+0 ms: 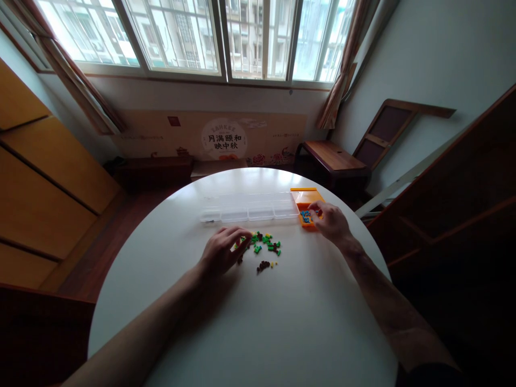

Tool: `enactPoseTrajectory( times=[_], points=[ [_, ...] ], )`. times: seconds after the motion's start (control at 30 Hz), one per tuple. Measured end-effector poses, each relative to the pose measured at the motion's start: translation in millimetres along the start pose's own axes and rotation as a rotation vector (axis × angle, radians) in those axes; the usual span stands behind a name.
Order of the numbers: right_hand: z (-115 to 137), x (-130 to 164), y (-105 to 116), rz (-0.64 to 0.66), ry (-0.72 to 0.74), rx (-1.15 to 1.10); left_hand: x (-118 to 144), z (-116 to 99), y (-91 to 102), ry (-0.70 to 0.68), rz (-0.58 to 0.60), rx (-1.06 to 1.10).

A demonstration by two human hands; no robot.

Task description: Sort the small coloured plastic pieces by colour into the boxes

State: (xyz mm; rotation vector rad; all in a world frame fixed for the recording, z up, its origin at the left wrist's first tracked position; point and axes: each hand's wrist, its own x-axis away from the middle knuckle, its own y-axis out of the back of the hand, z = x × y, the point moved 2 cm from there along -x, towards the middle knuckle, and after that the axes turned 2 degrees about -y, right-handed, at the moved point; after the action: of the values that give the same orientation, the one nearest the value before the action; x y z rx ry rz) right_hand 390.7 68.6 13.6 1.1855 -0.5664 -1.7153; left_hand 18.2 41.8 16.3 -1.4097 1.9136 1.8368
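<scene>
My right hand (331, 221) reaches into a small orange box (309, 226) at the far right of the table. Its thumb and index finger curve apart over small blue bricks (305, 215) in the box, and no held piece shows. My left hand (226, 248) rests beside a loose pile of small green bricks (258, 249), its fingers bent with a gap at the thumb. Brown and yellow pieces mix into the pile. A short cluster of brown bricks (263, 265) lies nearer to me, with tiny yellow bits (272, 264) beside it.
Behind the pile lies a long clear plastic case (248, 215) with compartments, its lid folded back. An orange lid (308, 195) stands open behind the box. The round white table (274, 328) curves away at both sides. A wooden stool (334, 156) stands beyond it, below the window.
</scene>
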Motion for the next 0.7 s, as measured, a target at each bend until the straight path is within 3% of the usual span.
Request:
enactPoseTrajectory(
  times=[0.13,0.43,0.57,0.7],
  points=[
    [18,5,1,-0.023,0.081,-0.133,0,1,-0.6,0.016,0.003,0.035],
    [105,47,-22,0.210,0.630,-0.464,3,-9,-6.2,0.199,-0.008,0.333],
    [111,51,-31,0.191,0.757,-0.447,2,-13,-7.3,0.205,-0.015,0.397],
    [109,49,-32,0.173,0.793,-0.434,2,-13,-7.5,0.208,-0.024,0.435]
  ],
)
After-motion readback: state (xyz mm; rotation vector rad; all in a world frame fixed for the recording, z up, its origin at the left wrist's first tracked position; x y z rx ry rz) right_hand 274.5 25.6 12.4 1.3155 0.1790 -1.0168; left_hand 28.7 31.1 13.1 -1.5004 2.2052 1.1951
